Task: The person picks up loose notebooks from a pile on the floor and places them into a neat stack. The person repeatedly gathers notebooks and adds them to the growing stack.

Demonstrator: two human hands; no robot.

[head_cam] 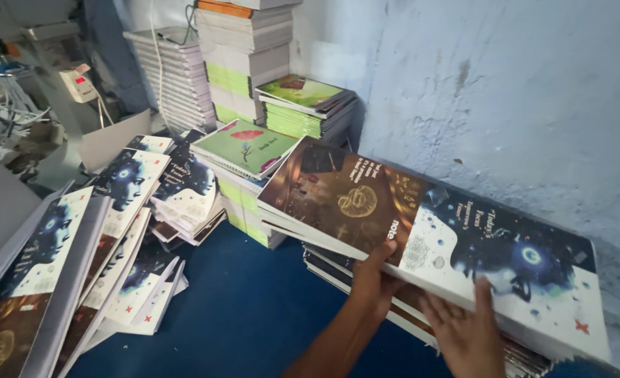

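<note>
A long uncut notebook block, brown cover on its left half and dark blue-and-white cover with a glowing head on its right half, lies tilted on a stack of similar blocks against the wall. My left hand grips its near edge at the middle, thumb on top. My right hand presses flat against the near edge further right, fingers spread, holding nothing.
Piles of blue-and-white covered notebooks fan out at the left on the blue floor. Green-covered notebook stacks and taller stacks stand behind. A pale blue wall runs along the right. Cables and a white box sit far left.
</note>
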